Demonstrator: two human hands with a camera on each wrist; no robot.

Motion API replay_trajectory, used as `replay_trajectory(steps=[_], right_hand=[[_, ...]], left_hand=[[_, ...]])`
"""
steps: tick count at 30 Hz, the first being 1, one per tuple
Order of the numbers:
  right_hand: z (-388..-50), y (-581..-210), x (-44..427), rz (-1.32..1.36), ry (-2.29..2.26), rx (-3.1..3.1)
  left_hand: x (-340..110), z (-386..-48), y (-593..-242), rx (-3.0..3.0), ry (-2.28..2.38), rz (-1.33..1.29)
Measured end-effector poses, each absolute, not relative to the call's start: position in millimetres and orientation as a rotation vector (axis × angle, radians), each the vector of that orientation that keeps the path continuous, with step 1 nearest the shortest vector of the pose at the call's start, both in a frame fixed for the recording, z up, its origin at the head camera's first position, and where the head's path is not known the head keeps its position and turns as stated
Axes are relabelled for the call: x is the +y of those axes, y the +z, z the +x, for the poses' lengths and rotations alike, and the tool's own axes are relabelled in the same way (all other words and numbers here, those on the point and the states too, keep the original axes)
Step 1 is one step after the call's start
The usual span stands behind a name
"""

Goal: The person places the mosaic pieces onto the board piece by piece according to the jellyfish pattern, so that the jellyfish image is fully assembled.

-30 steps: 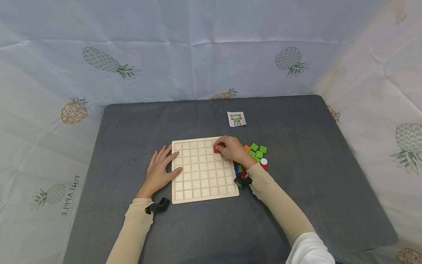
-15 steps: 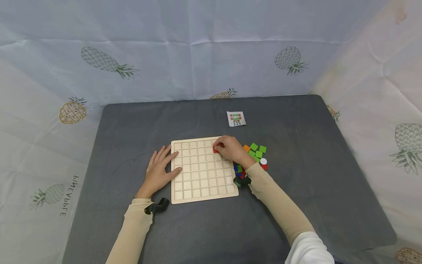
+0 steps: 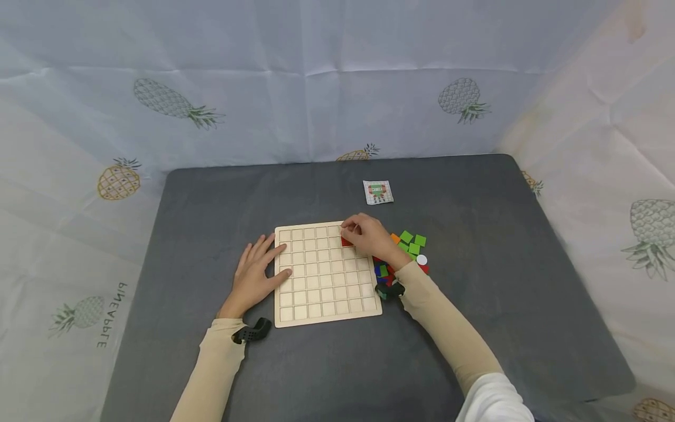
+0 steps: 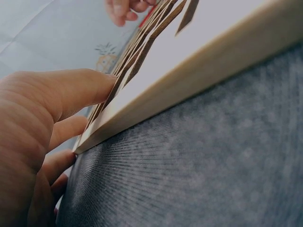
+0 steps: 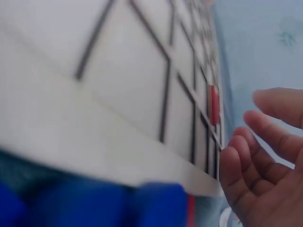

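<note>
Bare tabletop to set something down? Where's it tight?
Bare tabletop: right of the coloured tiles; left of the left hand; in front of the wooden board; behind it, left of the picture card. Crowded: the board's right side, where tiles bunch beside it and the right hand covers the far right corner.

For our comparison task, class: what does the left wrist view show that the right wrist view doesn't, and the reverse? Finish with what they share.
Left wrist view only: the left hand plainly seen touching the gridded board, and a yellow pineapple print.

Right wrist view only: blurred blue pieces beside the board.

Both: the board, the right hand, something red near that hand (in the right view, a red piece on the board), and the pale cloth behind.
</note>
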State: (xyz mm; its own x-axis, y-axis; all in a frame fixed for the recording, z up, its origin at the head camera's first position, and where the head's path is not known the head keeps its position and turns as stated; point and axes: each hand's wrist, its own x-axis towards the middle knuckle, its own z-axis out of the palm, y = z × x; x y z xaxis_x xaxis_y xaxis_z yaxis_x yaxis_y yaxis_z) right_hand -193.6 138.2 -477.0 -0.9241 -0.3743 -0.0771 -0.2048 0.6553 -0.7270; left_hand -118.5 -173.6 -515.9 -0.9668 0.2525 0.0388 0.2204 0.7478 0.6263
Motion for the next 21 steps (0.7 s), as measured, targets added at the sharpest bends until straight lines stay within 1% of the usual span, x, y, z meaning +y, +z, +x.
replay_trajectory(steps=[5, 12, 21], right_hand=[[-193.3, -466.5, 153.9, -0.419, -1.244, 2.592], [-191.2, -455.5, 169.9, -0.356, -1.24, 2.582], [-185.6, -451.6, 188.7, -0.297, -1.177, 2.617]], left_hand=[[-173.0, -118.9, -516.4, 2.897, 1.033, 0.398], [-173.0, -118.7, -518.4, 2.899, 1.025, 0.385], [-172.7, -119.5, -517.4, 2.896, 1.013, 0.38]])
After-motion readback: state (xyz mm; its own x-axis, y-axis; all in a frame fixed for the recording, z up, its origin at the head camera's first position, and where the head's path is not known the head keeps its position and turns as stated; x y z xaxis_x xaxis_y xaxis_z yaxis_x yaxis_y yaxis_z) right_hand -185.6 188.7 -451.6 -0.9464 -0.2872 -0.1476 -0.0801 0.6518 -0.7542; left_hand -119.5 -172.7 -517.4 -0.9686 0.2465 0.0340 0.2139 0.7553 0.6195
